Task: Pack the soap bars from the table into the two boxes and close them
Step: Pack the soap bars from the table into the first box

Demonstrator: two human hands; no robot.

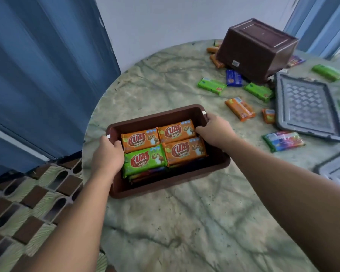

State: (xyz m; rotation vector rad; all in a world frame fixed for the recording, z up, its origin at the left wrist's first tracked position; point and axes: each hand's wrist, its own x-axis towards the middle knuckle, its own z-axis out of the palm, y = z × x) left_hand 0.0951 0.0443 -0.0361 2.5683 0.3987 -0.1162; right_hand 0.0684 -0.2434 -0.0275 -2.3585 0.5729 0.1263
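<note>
Fingers (117, 143) of the left hand (108, 154) curl over the left end wall of the open brown box (165, 181), with the thumb outside the rim; the hand is grasping that wall. Fingers (201, 130) of the right hand (216, 129) hook over the opposite end wall near the far right corner, grasping the rim in the same way. The box rests on the green marbled worktop (165, 222).

Between the two sets of fingers, four soap bars lie flat as the top layer: an orange bar (139, 139) just beside the left fingers, a green bar (144, 160) under the left palm side, an orange bar (176, 131) touching the right fingers, and an orange bar (185, 151) nearer the wearer. More wrappers show beneath this layer.

Beyond the right fingers, well apart, loose bars lie on the worktop: a green bar (211, 85), a blue bar (233, 77), another green bar (259, 91), an orange bar (239, 108) and a multicoloured pack (283, 140). A second brown box (257, 50) sits upturned at the far edge, tilted over several bars. A grey lid (308, 107) lies flat to the right of the loose bars.
</note>
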